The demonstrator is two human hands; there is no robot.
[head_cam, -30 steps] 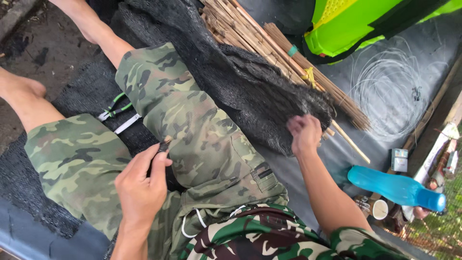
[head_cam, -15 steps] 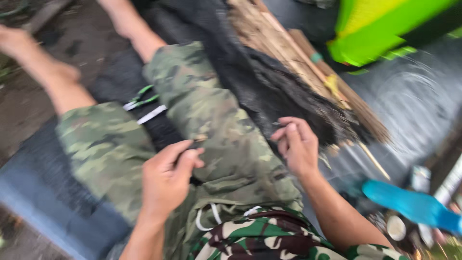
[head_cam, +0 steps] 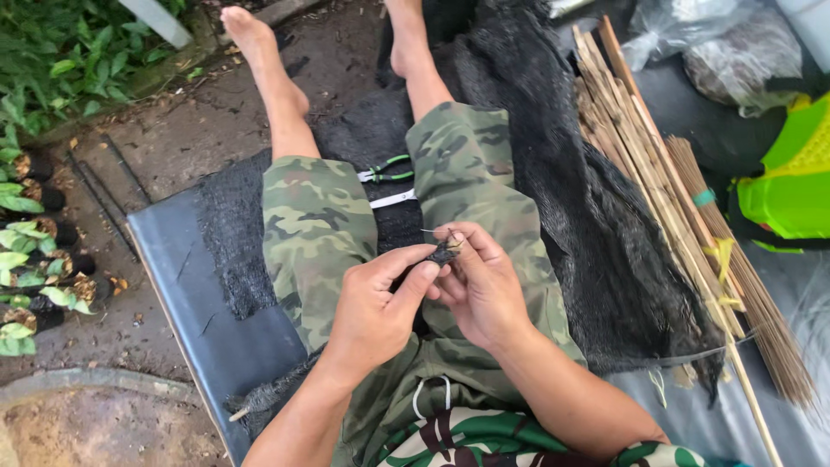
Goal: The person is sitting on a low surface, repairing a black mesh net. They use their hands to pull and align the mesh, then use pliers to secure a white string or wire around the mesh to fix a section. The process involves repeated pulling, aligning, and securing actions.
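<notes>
Over my lap, my left hand (head_cam: 376, 303) and my right hand (head_cam: 480, 285) meet, both pinching a small bunched piece of black netting (head_cam: 445, 251) between the fingertips. A thin wire or thread end sticks out of the bunch to the left. I sit in camouflage shorts (head_cam: 316, 225) with bare legs stretched out. A large sheet of black shade net (head_cam: 596, 233) lies over my right thigh and spreads to the right. Green-handled pliers (head_cam: 385, 170) and a small white strip (head_cam: 393, 199) lie between my knees on the net.
A bundle of bamboo slats and thin sticks (head_cam: 666, 182) lies to the right, tied with yellow and green bands. A bright green bag (head_cam: 791, 182) and clear plastic bags (head_cam: 718, 43) sit at upper right. Seedlings in black pots (head_cam: 35, 251) line the left. A dark mat (head_cam: 207, 311) covers the ground.
My right hand left the net edge at the right and came to my lap, joining the left hand on the small piece of netting. The view swung left and up.
</notes>
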